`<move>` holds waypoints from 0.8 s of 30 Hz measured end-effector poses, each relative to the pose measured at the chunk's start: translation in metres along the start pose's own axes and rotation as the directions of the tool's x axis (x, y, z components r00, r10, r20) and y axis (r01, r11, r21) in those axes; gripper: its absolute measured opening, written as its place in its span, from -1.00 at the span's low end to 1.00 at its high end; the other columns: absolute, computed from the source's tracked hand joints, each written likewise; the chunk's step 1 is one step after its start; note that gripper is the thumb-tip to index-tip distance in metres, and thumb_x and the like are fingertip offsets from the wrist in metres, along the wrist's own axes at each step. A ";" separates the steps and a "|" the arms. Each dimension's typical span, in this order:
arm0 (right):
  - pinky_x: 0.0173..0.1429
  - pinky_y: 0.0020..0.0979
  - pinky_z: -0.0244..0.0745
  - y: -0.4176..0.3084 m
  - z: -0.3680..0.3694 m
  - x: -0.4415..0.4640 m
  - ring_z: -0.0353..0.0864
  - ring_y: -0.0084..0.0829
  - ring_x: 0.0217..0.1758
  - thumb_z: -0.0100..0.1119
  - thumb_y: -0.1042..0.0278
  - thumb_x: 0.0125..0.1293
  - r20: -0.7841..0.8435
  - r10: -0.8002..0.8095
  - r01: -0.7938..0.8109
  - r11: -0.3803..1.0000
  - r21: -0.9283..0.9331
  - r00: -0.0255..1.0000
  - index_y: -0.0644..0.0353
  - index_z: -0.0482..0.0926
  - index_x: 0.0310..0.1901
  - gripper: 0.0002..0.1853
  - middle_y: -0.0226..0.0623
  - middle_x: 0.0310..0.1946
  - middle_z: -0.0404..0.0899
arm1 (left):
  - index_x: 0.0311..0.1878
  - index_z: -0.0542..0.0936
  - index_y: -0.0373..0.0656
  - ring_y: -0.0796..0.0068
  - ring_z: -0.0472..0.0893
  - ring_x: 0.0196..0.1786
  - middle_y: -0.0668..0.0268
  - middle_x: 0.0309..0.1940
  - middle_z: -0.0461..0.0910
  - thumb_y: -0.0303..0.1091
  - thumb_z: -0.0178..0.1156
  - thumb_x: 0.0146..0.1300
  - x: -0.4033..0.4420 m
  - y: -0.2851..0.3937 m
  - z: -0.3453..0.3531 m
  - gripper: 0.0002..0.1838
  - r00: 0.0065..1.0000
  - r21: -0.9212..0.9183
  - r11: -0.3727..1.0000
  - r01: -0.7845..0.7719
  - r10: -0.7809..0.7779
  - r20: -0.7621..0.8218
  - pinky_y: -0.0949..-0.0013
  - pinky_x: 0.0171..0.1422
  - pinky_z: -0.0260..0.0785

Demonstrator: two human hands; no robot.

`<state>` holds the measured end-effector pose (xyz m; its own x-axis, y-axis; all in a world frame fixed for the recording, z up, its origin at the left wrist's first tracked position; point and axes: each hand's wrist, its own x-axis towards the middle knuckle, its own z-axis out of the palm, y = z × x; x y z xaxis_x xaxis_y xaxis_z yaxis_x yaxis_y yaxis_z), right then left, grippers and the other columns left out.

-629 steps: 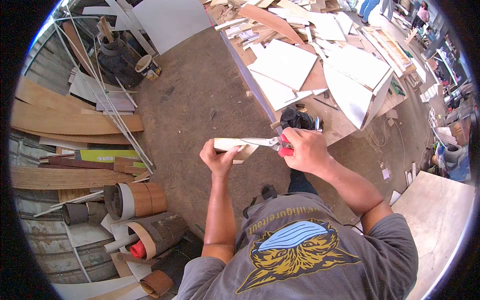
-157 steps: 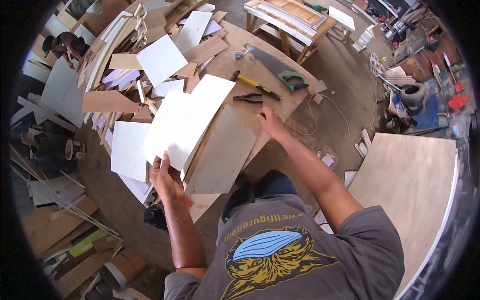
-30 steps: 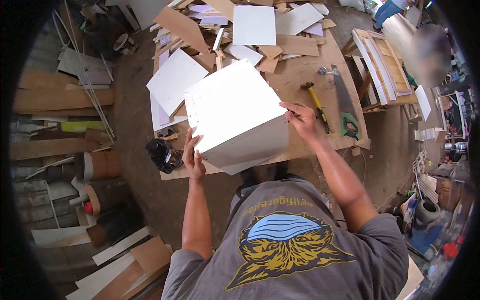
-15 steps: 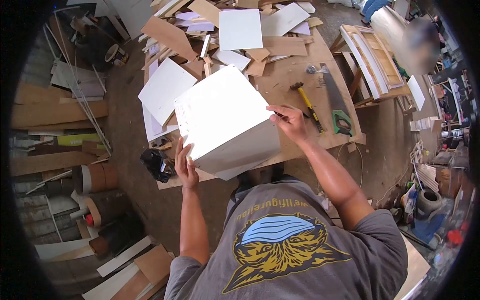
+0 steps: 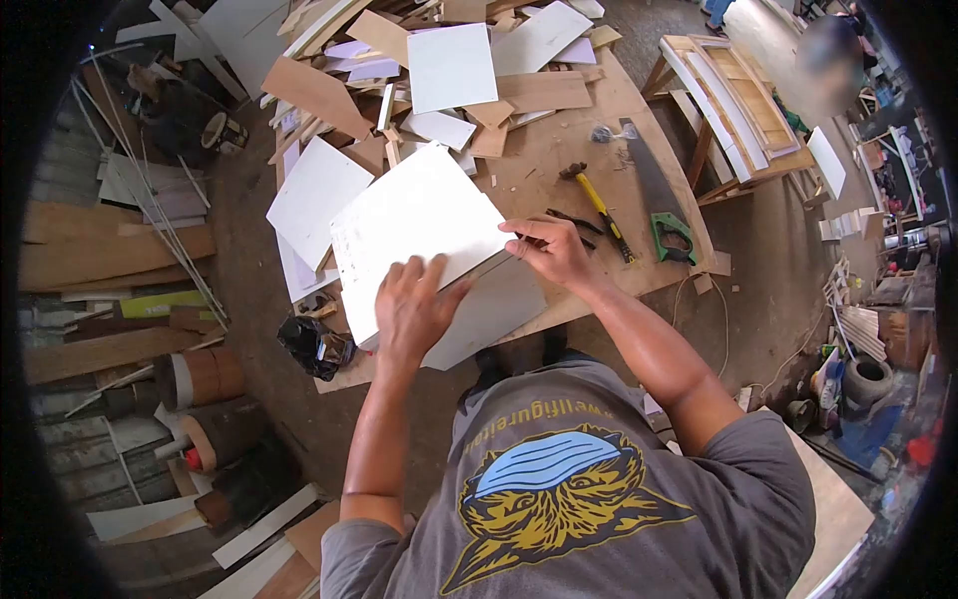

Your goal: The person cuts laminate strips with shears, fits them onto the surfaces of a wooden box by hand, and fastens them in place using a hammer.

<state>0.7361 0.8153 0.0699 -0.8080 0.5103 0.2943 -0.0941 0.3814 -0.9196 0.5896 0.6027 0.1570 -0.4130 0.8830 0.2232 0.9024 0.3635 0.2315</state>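
Note:
A white box of flat boards (image 5: 414,215) stands at the near edge of the worktable, its top panel facing up and a paler side toward me. My left hand (image 5: 411,309) lies on the top panel near the front edge, fingers stretched out. At the right corner of the box, my right hand (image 5: 551,250) pinches the panel edge between thumb and fingers. Anything small inside that pinch is hidden. Dark pliers (image 5: 577,222) lie just behind my right hand. Further right are a hammer (image 5: 602,205) with a yellow handle and a handsaw (image 5: 659,190) with a green handle.
Offcuts and white boards (image 5: 451,70) are heaped at the back of the worktable (image 5: 559,150). A black plastic bag (image 5: 311,344) sits at its near left corner. Planks (image 5: 120,240) line the left side. A wooden frame (image 5: 743,105) stands at the right, near a blurred person.
My left hand has moved from the box's left front corner onto its top panel. My right hand stays at the right corner. The pliers now show behind it.

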 end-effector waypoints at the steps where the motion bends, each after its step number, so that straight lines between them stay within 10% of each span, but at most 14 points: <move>1: -0.23 -0.50 0.54 0.002 0.000 0.000 0.60 -0.63 -0.34 0.52 0.40 0.35 -0.004 -0.023 0.023 1.000 -0.016 1.000 0.19 0.80 0.11 -0.69 -0.30 -0.24 0.75 | -0.06 0.68 -0.20 0.02 0.64 -0.06 0.08 -0.15 0.64 0.04 0.40 0.36 0.014 0.010 0.002 -0.56 0.999 -0.008 1.000 -0.016 0.016 0.052 0.05 0.00 0.55; 6: -0.20 -0.47 0.58 0.005 -0.002 0.003 0.65 -0.60 -0.31 0.51 0.45 0.34 0.008 -0.035 0.035 0.999 0.004 0.999 0.17 0.80 0.12 -0.68 -0.27 -0.22 0.77 | 0.13 0.71 -0.13 -0.06 0.61 0.38 0.04 0.23 0.68 -0.15 0.33 0.46 0.038 0.028 0.030 -0.67 0.997 -0.215 0.975 -0.052 0.062 0.041 0.03 0.35 0.56; 13: -0.18 -0.45 0.59 0.022 -0.023 -0.002 0.67 -0.64 -0.26 0.46 0.32 0.42 0.092 0.144 -0.162 0.958 0.235 0.985 0.18 0.76 0.18 -0.66 -0.34 -0.18 0.77 | 0.33 0.71 -0.02 -0.05 0.59 0.44 0.01 0.34 0.65 -0.19 0.33 0.48 0.033 0.027 0.043 -0.59 1.000 -0.177 0.984 -0.028 0.028 0.001 0.10 0.41 0.53; 20: 0.00 -0.17 0.68 0.160 -0.052 -0.044 0.84 -0.12 -0.10 0.36 0.12 0.43 -0.209 0.476 -0.512 0.840 -0.180 0.854 0.16 0.79 0.01 -0.69 -0.09 -0.17 0.82 | 0.26 0.77 0.00 0.02 0.63 0.41 0.09 0.29 0.69 -0.19 0.37 0.45 0.035 0.029 0.045 -0.63 1.000 -0.155 0.988 -0.009 0.004 -0.029 0.12 0.38 0.56; 24: 0.04 -0.10 0.64 0.220 -0.039 -0.083 0.77 -0.04 0.00 0.34 0.19 0.39 -0.167 0.386 -0.413 0.744 -0.525 0.907 0.06 0.76 -0.09 -0.81 -0.22 -0.14 0.79 | 0.25 0.77 0.01 0.04 0.63 0.42 0.10 0.29 0.70 -0.19 0.38 0.44 0.035 0.028 0.049 -0.63 1.000 -0.150 0.989 0.009 -0.012 -0.024 0.13 0.39 0.56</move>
<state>0.8050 0.8873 -0.1460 -0.6725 0.7387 -0.0445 0.5690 0.4777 -0.6693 0.6068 0.6584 0.1253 -0.4270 0.8710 0.2430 0.8699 0.3224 0.3731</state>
